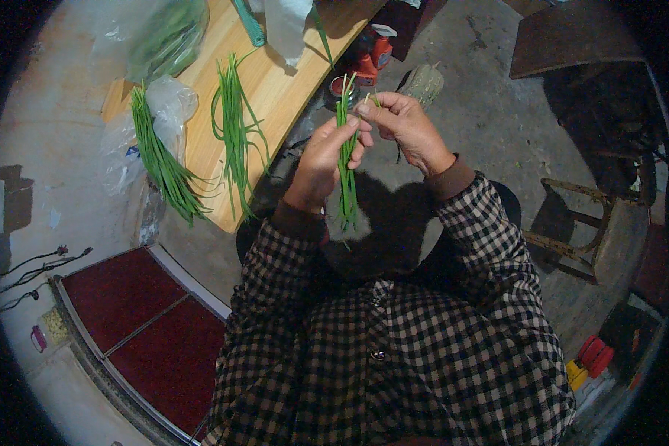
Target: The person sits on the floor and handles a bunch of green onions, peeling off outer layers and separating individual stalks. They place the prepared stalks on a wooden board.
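Note:
My left hand (330,145) grips a small bunch of green garlic chives (347,181), its pale stem ends pointing up and its leaf tips hanging down. Close beside it, my right hand (407,125) pinches a thin piece of stem or leaf (374,99) between thumb and forefinger; a dark strand hangs below that hand. On the wooden table to the left lies a loose pile of chives (234,134). Farther left, a thicker chive bundle (164,161) rests partly over a clear plastic bag (173,103).
The wooden table (281,92) ends just left of my hands. At its back are a bag of greens (170,42) and a teal handle (251,25). Orange-red bottles (376,56) and a mottled gourd-like vegetable (423,83) are beyond my hands. A wooden stool (577,231) stands at right.

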Tool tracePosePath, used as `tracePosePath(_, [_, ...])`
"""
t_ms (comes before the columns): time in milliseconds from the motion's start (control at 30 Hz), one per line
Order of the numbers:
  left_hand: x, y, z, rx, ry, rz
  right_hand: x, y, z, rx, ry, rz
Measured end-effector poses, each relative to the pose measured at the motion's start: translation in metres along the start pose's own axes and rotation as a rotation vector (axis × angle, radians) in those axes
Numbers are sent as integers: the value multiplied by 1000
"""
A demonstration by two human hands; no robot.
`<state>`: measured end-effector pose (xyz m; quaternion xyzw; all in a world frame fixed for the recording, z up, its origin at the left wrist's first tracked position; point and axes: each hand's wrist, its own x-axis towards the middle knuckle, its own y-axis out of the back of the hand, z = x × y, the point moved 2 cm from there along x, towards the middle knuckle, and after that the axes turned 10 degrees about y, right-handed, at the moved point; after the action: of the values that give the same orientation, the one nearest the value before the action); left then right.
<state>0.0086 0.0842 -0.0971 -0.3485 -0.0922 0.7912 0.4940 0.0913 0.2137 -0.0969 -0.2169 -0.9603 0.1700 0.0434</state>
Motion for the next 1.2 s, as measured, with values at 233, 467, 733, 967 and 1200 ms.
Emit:
tracePosePath(233, [-3, -1, 1, 1, 0, -16, 1, 6, 0, -63, 27, 111])
tracePosePath(467, [-1, -1, 1, 40, 2, -2, 5, 13, 11, -76, 88, 228])
tracePosePath(733, [-5, 0, 1, 8, -40, 46, 7, 27, 1, -32, 36, 331])
tracePosePath(967, [-4, -1, 1, 81, -73, 82, 3, 1, 2, -161, 167, 128])
tracePosePath(1200, [-2, -3, 0, 116, -74, 87, 4, 2, 6, -193, 180, 161])
